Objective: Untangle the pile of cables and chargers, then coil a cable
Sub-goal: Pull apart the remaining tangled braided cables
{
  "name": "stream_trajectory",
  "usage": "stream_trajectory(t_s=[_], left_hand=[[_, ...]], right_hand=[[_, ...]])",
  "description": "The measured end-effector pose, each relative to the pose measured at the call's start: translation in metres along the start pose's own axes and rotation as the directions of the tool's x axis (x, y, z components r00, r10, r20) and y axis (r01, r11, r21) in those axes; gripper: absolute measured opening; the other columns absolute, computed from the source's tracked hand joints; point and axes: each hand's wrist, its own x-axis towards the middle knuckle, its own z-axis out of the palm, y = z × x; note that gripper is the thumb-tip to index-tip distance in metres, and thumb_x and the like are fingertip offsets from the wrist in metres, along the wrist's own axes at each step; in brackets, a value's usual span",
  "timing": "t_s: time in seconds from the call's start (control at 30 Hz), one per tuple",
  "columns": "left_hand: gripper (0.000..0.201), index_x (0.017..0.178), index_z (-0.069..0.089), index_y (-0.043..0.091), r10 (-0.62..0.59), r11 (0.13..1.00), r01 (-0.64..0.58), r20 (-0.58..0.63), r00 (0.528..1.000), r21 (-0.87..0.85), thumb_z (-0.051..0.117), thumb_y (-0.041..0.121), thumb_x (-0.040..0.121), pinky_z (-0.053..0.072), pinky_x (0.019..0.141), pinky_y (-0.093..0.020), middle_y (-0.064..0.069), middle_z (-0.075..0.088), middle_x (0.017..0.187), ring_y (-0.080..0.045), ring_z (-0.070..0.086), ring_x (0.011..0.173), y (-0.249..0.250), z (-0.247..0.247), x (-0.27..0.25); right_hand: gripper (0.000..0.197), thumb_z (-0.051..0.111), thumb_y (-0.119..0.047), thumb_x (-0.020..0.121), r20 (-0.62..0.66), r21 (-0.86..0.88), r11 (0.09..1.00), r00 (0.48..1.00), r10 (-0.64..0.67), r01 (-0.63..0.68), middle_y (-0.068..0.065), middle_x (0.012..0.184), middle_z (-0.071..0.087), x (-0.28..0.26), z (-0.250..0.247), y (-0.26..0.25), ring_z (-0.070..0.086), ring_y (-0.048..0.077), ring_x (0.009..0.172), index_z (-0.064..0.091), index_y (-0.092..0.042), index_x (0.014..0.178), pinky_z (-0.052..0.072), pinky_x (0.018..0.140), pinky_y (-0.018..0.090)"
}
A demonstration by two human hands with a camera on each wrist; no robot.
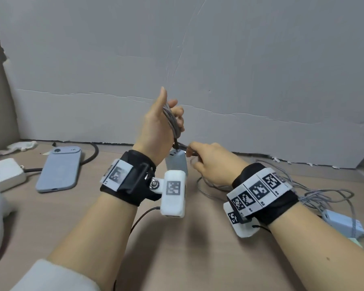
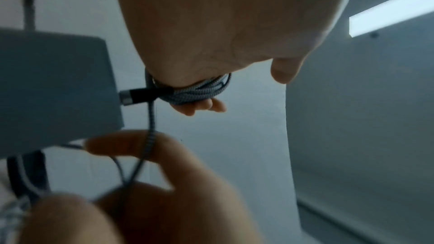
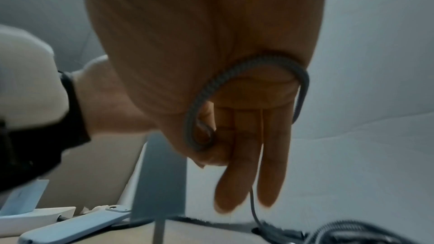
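My left hand (image 1: 170,107) is raised with the thumb up, and its fingers are curled round a coil of grey braided cable (image 1: 172,120). The left wrist view shows that coil (image 2: 199,90) wound over the fingers. The cable's black connector (image 2: 138,96) is plugged into a pale grey charger block (image 1: 176,163), which hangs below the hand. My right hand (image 1: 192,152), just right of the block, pinches the loose strand between thumb and forefinger. In the right wrist view the strand (image 3: 246,66) loops across the palm.
On the table at the right lies a tangle of grey cables (image 1: 324,196) with a second charger (image 1: 343,223). To the left are a blue-grey phone (image 1: 59,169), a white power strip (image 1: 2,175) with a black cord (image 1: 93,154), and crumpled tissue (image 1: 19,145). A grey wall stands behind.
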Motion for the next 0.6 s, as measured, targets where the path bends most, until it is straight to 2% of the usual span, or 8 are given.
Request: stream_trajectory(t_s=[0.03, 0.1, 0.2, 0.27, 0.33, 0.43, 0.5, 0.6], left_hand=[[0.055, 0.111, 0.047, 0.012, 0.021, 0.997, -0.019, -0.024, 0.999, 0.079, 0.052, 0.059, 0.083, 0.038, 0.064, -0.028, -0.001, 0.052, 0.077, -0.014, 0.044, 0.062, -0.003, 0.001, 0.0], [0.06, 0.104, 0.052, 0.016, 0.055, 0.947, -0.043, -0.03, 0.998, 0.319, 0.052, 0.07, 0.079, 0.038, 0.07, -0.033, -0.007, 0.053, 0.08, -0.017, 0.044, 0.063, -0.009, 0.002, -0.002], [0.07, 0.091, 0.053, 0.021, 0.01, 0.784, -0.056, 0.077, 0.997, 0.619, 0.04, 0.087, 0.073, 0.04, 0.08, -0.04, -0.013, 0.051, 0.088, -0.022, 0.046, 0.074, -0.016, 0.001, -0.009], [0.072, 0.087, 0.049, 0.017, -0.043, 0.693, -0.08, 0.151, 0.988, 0.717, 0.029, 0.086, 0.084, 0.043, 0.077, -0.032, -0.011, 0.048, 0.086, -0.02, 0.045, 0.076, -0.018, 0.003, -0.013], [0.071, 0.085, 0.046, 0.014, -0.09, 0.636, -0.097, 0.198, 0.976, 0.766, 0.017, 0.079, 0.093, 0.041, 0.066, -0.024, -0.01, 0.044, 0.077, -0.016, 0.042, 0.066, -0.017, 0.006, -0.015], [0.085, 0.07, 0.047, 0.009, -0.184, 0.525, -0.107, 0.235, 0.954, 0.844, 0.004, 0.08, 0.091, 0.034, 0.065, -0.031, -0.007, 0.045, 0.061, -0.018, 0.038, 0.056, -0.018, 0.005, -0.016], [0.083, 0.075, 0.052, 0.008, -0.254, 0.581, -0.05, 0.239, 0.937, 0.813, 0.012, 0.08, 0.092, 0.029, 0.058, -0.031, -0.005, 0.038, 0.059, -0.021, 0.031, 0.056, -0.018, 0.003, -0.016], [0.079, 0.091, 0.059, -0.012, -0.281, 0.706, -0.005, 0.287, 0.916, 0.708, 0.039, 0.065, 0.098, 0.015, 0.051, -0.029, -0.001, 0.023, 0.06, -0.019, 0.019, 0.053, -0.016, 0.002, -0.016]], right_hand=[[0.029, 0.045, -0.019, 0.096, 0.002, -0.032, 0.999, 1.0, -0.01, 0.01, 0.01, 0.115, 0.063, -0.003, -0.004, -0.004, 0.061, 0.032, 0.101, 0.051, -0.029, 0.122, 0.052, 0.089, 0.044], [0.034, 0.047, -0.017, 0.093, -0.004, -0.105, 0.994, 1.0, -0.02, 0.019, 0.009, 0.114, 0.063, -0.008, -0.014, -0.012, 0.061, 0.034, 0.102, 0.053, -0.026, 0.125, 0.053, 0.088, 0.044], [0.029, 0.048, -0.018, 0.092, -0.063, -0.248, 0.967, 0.995, -0.079, 0.061, 0.009, 0.1, 0.065, -0.015, -0.033, -0.018, 0.062, 0.036, 0.093, 0.06, -0.019, 0.118, 0.053, 0.08, 0.044], [0.026, 0.048, -0.02, 0.093, -0.102, -0.291, 0.952, 0.986, -0.129, 0.094, 0.006, 0.091, 0.064, -0.018, -0.043, -0.022, 0.061, 0.035, 0.088, 0.061, -0.021, 0.115, 0.05, 0.074, 0.041], [0.021, 0.049, -0.022, 0.092, -0.13, -0.306, 0.943, 0.975, -0.178, 0.132, 0.0, 0.085, 0.061, -0.02, -0.05, -0.024, 0.061, 0.032, 0.085, 0.062, -0.026, 0.109, 0.046, 0.069, 0.038], [0.013, 0.054, -0.028, 0.093, -0.19, -0.351, 0.923, 0.953, -0.237, 0.16, -0.003, 0.085, 0.065, -0.021, -0.059, -0.02, 0.061, 0.028, 0.085, 0.064, -0.025, 0.1, 0.038, 0.067, 0.034], [0.018, 0.056, -0.035, 0.095, -0.258, -0.385, 0.907, 0.924, -0.284, 0.172, -0.001, 0.085, 0.068, -0.02, -0.063, -0.012, 0.062, 0.029, 0.085, 0.065, -0.02, 0.098, 0.035, 0.066, 0.033], [0.034, 0.056, -0.045, 0.095, -0.337, -0.354, 0.917, 0.89, -0.307, 0.182, 0.001, 0.074, 0.066, -0.018, -0.067, 0.003, 0.059, 0.03, 0.074, 0.066, -0.014, 0.086, 0.034, 0.064, 0.033]])
